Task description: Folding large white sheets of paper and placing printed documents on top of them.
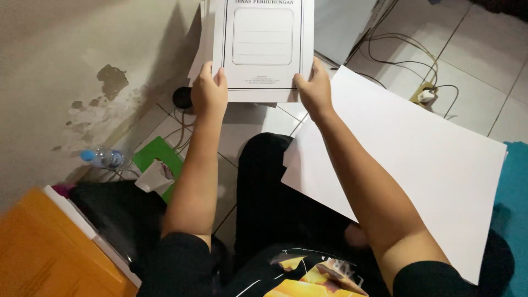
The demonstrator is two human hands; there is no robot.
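While outstretched, hands (209,91) on booklet (263,49).

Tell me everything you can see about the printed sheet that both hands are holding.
The printed sheet is white paper with a thin black border, a dark heading and a rounded box with faint lines inside. It looks flat and uncreased, held up in front of the person above the tiled floor. The left hand grips its lower left edge, the right hand its lower right corner. Its top is out of view.

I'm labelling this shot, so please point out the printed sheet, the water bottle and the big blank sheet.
Printed sheet (263,49): head view, framed box at its middle.
Water bottle (102,158): head view, clear body.
Big blank sheet (418,159): head view, bare middle.
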